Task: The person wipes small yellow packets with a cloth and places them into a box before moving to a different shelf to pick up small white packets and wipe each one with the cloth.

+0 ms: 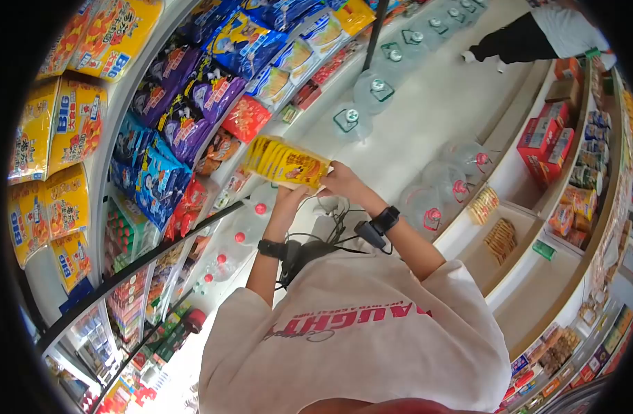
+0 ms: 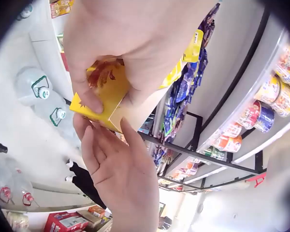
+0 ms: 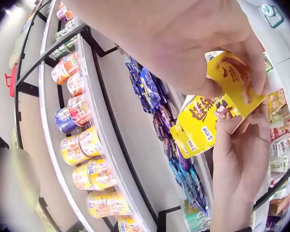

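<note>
At the near end of a yellow carton (image 1: pixel 292 165), pinches with the left hand (image 1: pixel 294 199) and the right hand (image 1: pixel 344 181) close together, with fingers and thumbs bent about its edges. Seen from the right wrist, grips a yellow end panel (image 3: pixel 236 81) in the right hand and rests the left thumb on the carton just below. Holds the carton raised before the white shirt (image 1: pixel 378 338), far end toward a red packet (image 1: pixel 246 119). Wears a black wristband (image 1: pixel 271 249) on the left wrist, a second black band (image 1: pixel 385 219) on the right. Past the packet, has purple bags (image 1: pixel 185 127), blue bags (image 1: pixel 242 45) — then, at far left, yellow tubs (image 1: pixel 75 124) marked BIG. Beyond, on the pale floor (image 1: pixel 427 103), has green-handled bottles (image 1: pixel 375 91) in a row and red-capped bottles (image 1: pixel 427 200) beside the right-hand shelf (image 1: pixel 530 290), with red boxes (image 1: pixel 543 141) farther along. Farthest off, at upper right, has another person (image 1: pixel 520 36) — in dark trousers and pale top.
</note>
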A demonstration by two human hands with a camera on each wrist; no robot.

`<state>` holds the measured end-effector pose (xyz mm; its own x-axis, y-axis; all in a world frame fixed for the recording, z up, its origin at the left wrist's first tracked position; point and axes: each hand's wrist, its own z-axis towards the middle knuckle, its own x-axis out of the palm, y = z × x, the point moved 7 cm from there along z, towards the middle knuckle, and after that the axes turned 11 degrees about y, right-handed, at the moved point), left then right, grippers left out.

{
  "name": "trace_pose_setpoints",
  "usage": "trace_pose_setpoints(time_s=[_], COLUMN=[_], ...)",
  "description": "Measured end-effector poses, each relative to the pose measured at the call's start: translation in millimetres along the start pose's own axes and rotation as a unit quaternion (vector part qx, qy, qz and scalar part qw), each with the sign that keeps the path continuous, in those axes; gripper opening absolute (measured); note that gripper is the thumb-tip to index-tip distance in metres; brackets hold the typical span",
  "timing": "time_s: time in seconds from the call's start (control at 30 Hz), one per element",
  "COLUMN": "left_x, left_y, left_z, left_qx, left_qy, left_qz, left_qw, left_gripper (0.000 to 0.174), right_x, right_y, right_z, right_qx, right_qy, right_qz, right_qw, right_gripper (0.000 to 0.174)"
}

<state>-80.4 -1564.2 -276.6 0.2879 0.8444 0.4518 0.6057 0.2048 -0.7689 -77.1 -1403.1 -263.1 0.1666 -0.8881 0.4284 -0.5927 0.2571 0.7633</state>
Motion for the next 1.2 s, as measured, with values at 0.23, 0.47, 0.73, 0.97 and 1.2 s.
trace_pose_setpoints(time_s=[0.23, 0.47, 0.73, 0.97, 1.2], left_x=[-49.6, -112.1, -191.3, -288.4, -297.4], left_y=[34.1, 80.1, 149.3, 309.9, 330.9], left_z=[7.0, 19.6, 33.2, -14.0, -57.8], left_qx=[-0.035, -0.096, -0.111, -0.268, -0.268], left_qy=[-0.067, -0.079, -0.084, -0.207, -0.210], left_qz=[0.012, 0.050, 0.125, 0.196, 0.042], left_qw=[0.997, 0.991, 0.982, 0.920, 0.939], left_gripper=[0.065, 0.076, 0.089, 0.060, 0.048], right_x=[-9.5, -14.5, -37.2, -89.4, -110.9], right_y=[-80.5, -171.9, -239.0, -299.7, -327.9], right_z=[60.6, 106.8, 153.0, 223.2, 312.9], right_qx=[0.075, 0.063, 0.033, 0.054, 0.035], right_qy=[0.021, 0.013, -0.052, -0.099, -0.100], right_qz=[0.049, 0.067, 0.149, 0.054, 0.082], right_qw=[0.996, 0.996, 0.987, 0.992, 0.991], right_gripper=[0.050, 0.046, 0.056, 0.064, 0.054])
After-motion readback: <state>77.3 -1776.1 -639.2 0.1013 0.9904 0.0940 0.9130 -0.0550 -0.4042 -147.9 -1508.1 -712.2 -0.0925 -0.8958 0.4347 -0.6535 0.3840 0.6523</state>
